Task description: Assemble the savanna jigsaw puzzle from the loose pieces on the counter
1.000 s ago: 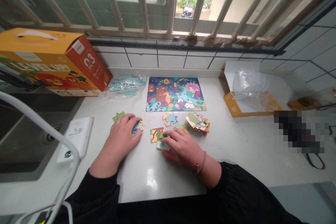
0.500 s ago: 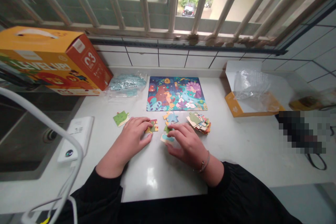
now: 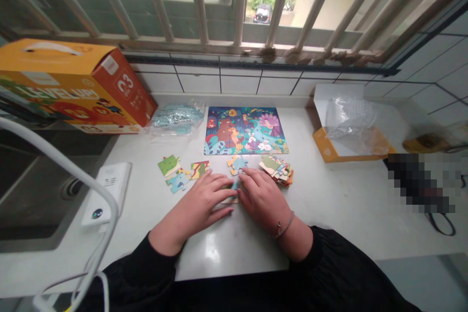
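My left hand [image 3: 206, 200] reaches over a partly hidden puzzle piece [image 3: 231, 200], fingers on top and thumb along its near edge. My right hand [image 3: 261, 197] meets it from the other side, its curled fingertips pressing on the piece's right side. Just beyond the fingertips lies a blue and orange puzzle piece [image 3: 237, 163]. To the left are a green piece [image 3: 168, 165], a light blue piece [image 3: 178, 181] touching or nearly touching it, and a red, yellow and green piece [image 3: 199, 169]. A stack of pieces [image 3: 277, 169] lies beyond my right hand.
A finished animal puzzle [image 3: 245, 130] lies behind the pieces. At the left stand an orange box [image 3: 73, 87], a plastic bag of pieces [image 3: 177, 118], a white device [image 3: 106, 192] with a cable, and a sink [image 3: 62, 236]. An opened box [image 3: 343, 151] sits at the right.
My left hand has shifted right, towards my right hand. The red-yellow piece now lies further left, and a light blue piece shows below the green one.
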`<state>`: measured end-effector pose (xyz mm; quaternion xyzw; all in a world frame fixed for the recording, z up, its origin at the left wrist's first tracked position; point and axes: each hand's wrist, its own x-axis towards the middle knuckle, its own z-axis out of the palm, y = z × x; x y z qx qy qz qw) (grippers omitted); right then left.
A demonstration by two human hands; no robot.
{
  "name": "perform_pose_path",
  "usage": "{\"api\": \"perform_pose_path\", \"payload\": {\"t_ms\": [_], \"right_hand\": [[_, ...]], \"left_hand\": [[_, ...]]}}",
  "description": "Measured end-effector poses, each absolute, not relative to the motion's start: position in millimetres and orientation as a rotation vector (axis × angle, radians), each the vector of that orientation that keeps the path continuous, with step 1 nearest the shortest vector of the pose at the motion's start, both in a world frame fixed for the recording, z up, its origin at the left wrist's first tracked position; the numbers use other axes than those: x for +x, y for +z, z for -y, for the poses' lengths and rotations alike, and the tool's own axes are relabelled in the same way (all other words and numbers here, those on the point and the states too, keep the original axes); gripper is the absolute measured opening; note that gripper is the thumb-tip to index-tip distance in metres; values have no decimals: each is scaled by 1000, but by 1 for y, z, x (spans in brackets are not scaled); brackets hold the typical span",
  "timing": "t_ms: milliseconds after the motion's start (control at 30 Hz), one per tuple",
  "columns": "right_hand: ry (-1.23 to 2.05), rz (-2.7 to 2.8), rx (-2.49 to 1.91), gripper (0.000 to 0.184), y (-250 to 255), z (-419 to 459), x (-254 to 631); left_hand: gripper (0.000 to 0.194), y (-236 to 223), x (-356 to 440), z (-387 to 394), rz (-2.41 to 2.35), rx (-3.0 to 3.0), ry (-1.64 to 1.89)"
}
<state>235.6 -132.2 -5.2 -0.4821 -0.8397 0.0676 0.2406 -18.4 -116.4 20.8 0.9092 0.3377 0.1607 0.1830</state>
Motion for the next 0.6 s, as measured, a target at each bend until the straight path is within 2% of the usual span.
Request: {"api": "perform_pose_path", "payload": {"t_ms": [133,267,500,600], "right_hand": [[180,2349,-1357,46,-11,134,236],[198,2415,-1411,56,-16,136,235],[109,2384,-1248,40,0,138,243],[-21,2203,-1389,38,7,132,262]], "left_hand": [[16,15,-15,116,-1019,2581,470],[18,8,-26,106,-1234,2599,548],[25,-3,-29,100,-1523,2571,599],[27,-2,-21,103,-1467,2604,608]]}}
